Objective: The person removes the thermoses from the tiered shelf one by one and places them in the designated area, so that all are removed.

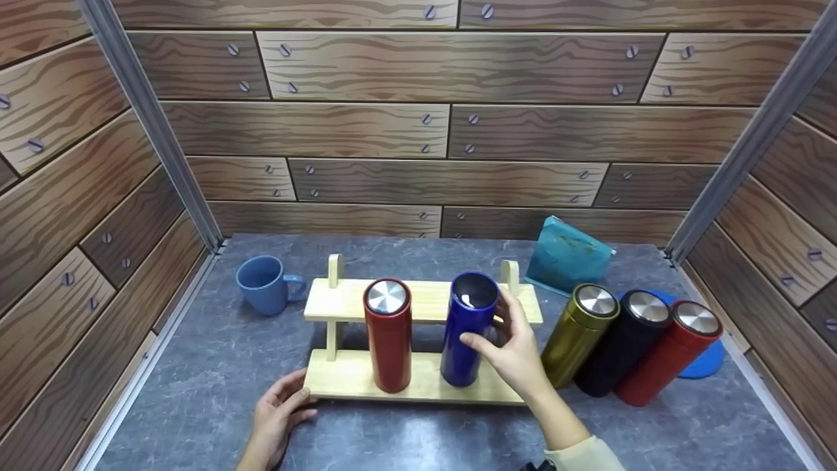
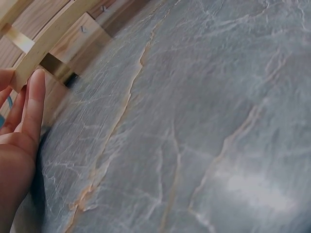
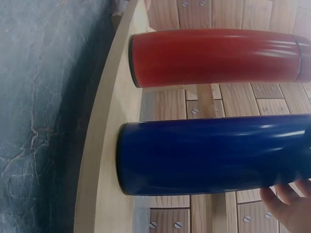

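A two-tier wooden rack (image 1: 340, 378) stands on the grey marbled tabletop. My left hand (image 1: 278, 415) holds the left end of its lower shelf, thumb by the front corner. On that shelf a red thermos bottle (image 1: 390, 350) with a silver lid stands upright. To its right is a blue thermos bottle (image 1: 461, 347) with a dark, glossy top. My right hand (image 1: 516, 356) grips this blue bottle near its upper part, thumb in front and fingers at the right side. The right wrist view shows the blue bottle's base (image 3: 127, 160) against the shelf.
Right of the rack stand a gold bottle (image 1: 575, 333), a black bottle (image 1: 621, 347) and another red bottle (image 1: 667, 356). Behind them lie a flat blue item (image 1: 706, 363) and a teal pouch (image 1: 565, 255). A blue mug (image 1: 263, 288) stands back left. Wood-patterned walls surround the table.
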The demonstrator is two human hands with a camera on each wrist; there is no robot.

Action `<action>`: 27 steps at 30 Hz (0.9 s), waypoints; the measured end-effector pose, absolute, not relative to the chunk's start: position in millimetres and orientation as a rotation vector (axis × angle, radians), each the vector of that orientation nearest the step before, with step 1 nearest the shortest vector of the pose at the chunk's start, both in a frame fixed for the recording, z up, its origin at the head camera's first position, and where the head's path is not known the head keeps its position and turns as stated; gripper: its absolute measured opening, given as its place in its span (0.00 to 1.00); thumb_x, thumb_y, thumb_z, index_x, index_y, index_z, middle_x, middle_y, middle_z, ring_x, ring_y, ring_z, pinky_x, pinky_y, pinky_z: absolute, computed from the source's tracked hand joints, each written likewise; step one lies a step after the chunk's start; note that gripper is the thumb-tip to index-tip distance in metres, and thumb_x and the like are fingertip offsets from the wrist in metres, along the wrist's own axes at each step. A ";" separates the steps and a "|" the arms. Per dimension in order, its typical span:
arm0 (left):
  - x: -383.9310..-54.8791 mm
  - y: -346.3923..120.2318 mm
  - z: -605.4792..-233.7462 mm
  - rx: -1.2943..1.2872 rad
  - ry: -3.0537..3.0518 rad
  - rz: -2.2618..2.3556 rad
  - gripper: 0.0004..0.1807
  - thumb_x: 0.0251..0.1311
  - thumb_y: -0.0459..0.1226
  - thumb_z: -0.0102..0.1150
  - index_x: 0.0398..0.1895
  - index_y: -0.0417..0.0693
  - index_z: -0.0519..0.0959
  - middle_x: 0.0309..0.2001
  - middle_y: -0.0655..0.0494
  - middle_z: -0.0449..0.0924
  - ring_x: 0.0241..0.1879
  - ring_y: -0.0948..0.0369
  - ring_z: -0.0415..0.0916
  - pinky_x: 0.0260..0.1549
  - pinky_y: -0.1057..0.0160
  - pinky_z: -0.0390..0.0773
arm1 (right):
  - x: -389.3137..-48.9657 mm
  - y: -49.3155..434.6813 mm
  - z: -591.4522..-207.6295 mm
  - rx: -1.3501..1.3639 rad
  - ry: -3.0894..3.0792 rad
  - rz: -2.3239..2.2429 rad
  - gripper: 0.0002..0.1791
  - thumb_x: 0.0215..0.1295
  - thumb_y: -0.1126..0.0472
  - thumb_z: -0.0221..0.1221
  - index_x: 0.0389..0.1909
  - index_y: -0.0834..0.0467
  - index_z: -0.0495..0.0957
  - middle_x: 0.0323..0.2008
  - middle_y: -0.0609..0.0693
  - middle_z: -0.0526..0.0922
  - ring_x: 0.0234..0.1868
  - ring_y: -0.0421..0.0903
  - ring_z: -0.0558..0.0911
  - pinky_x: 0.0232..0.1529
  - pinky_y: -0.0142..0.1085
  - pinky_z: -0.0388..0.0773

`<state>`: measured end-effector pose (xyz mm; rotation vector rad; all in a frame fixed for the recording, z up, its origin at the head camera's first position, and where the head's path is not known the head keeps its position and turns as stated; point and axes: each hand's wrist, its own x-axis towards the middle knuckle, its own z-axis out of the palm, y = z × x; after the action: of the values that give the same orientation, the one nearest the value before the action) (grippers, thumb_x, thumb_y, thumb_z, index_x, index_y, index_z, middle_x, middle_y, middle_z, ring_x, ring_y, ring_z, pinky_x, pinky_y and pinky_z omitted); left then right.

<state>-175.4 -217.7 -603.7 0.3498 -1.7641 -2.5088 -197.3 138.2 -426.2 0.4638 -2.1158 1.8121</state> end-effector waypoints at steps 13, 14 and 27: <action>-175.5 -216.5 -603.9 0.343 -1.765 -2.507 0.29 0.54 0.29 0.62 0.60 0.30 0.66 0.46 0.47 0.76 0.35 0.53 0.78 0.31 0.56 0.83 | -197.3 138.5 -434.4 0.470 -2.021 1.808 0.43 0.40 0.74 0.72 0.61 0.67 0.63 0.54 0.65 0.73 0.50 0.61 0.75 0.49 0.41 0.77; -175.9 -216.3 -603.7 0.346 -1.765 -2.509 0.29 0.54 0.29 0.62 0.60 0.30 0.66 0.46 0.47 0.77 0.35 0.53 0.78 0.31 0.56 0.83 | -197.0 139.8 -436.5 0.468 -2.023 1.797 0.43 0.40 0.74 0.72 0.61 0.66 0.63 0.54 0.64 0.73 0.50 0.59 0.76 0.49 0.41 0.77; -175.5 -216.4 -603.9 0.368 -1.762 -2.507 0.28 0.54 0.28 0.62 0.59 0.31 0.66 0.46 0.47 0.77 0.36 0.52 0.78 0.32 0.55 0.83 | -172.1 168.6 -436.4 0.446 -1.988 1.790 0.45 0.35 0.78 0.71 0.60 0.68 0.64 0.52 0.67 0.74 0.48 0.58 0.77 0.47 0.35 0.78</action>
<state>-175.5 -216.4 -603.9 0.3676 -1.7617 -2.5072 -172.1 168.6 -436.4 0.4460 -1.9875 1.7898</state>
